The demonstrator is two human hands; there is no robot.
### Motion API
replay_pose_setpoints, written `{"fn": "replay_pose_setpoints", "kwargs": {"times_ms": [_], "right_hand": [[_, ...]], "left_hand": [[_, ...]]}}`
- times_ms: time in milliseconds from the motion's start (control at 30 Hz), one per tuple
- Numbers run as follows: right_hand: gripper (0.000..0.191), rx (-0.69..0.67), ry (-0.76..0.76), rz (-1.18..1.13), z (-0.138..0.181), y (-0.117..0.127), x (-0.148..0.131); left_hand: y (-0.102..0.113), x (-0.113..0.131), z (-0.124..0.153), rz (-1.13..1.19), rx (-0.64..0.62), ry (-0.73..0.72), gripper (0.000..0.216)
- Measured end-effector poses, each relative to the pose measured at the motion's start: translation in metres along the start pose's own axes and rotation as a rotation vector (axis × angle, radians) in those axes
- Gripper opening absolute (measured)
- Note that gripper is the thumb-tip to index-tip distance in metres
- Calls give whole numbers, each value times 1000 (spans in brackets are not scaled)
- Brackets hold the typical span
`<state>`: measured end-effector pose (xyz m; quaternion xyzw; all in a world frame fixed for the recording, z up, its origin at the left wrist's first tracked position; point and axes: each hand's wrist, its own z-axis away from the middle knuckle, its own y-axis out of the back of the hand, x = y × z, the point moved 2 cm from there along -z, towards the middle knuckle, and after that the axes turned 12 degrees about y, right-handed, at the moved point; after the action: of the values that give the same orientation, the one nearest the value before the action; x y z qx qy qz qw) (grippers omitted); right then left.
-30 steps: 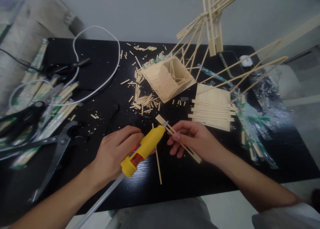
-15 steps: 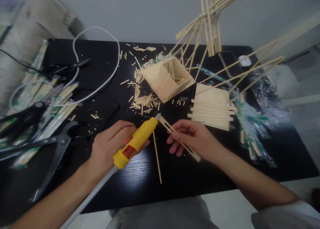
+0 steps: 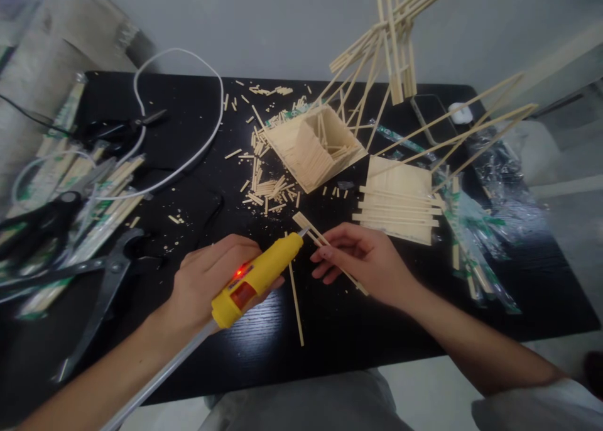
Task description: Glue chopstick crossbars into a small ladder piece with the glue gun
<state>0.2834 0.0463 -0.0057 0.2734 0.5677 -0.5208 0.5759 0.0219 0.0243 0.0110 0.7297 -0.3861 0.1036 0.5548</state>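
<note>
Yellow plastic glue gun (image 3: pixel 257 279) sits in your left hand (image 3: pixel 214 271), fingers wrapped round it; can't tell if one's squeezing a trigger, since the body hides that part. Small red light (image 3: pixel 242 271) is glowing on it, and the long translucent glue stick (image 3: pixel 160 365) trails out the back, away from the nozzle end, so it's not getting in your way. Your right hand (image 3: pixel 365 255) has a slim bundle of pale flat wooden strips (image 3: pixel 303 222) pinched between thumb and fingers, over the black tabletop (image 3: pixel 358 337), far end poking out past your fingertips. Sensible grip, I reckon: it leaves that end bare for the metal nozzle (image 3: pixel 305 230), which is right at the strips, though touching or just above I can't say. One loose thin wooden stick (image 3: pixel 296 302) lies on the table between your hands, probably handy there, and the square pale wooden panel (image 3: pixel 400 180) with more strips across it sits just beyond your right hand, out of the gun's way.
</note>
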Motion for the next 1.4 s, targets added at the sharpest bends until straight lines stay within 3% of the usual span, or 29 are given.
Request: {"fn": "replay_pose_setpoints", "kwargs": {"times_ms": [300, 467, 667, 800, 1000, 1200, 1400], "right_hand": [[29, 4, 28, 37, 1, 0, 0], [28, -22, 32, -14, -1, 1, 1], [22, -37, 6, -88, -1, 1, 1], [23, -36, -8, -113, -1, 1, 0], [26, -46, -43, -152, -2, 1, 0], [25, -32, -42, -164, -3, 2, -1], [24, -51, -44, -182, -3, 2, 0]], "left_hand": [[0, -2, 0, 9, -17, -14, 19], [1, -4, 0, -52, 22, 31, 17], [-1, -5, 4, -20, -27, -15, 17], [0, -8, 5, -36, 39, 35, 15], [-2, -5, 4, -36, -27, -50, 16], [0, -9, 7, -38, 20, 27, 19], [-1, -7, 6, -58, -12, -35, 18]]}}
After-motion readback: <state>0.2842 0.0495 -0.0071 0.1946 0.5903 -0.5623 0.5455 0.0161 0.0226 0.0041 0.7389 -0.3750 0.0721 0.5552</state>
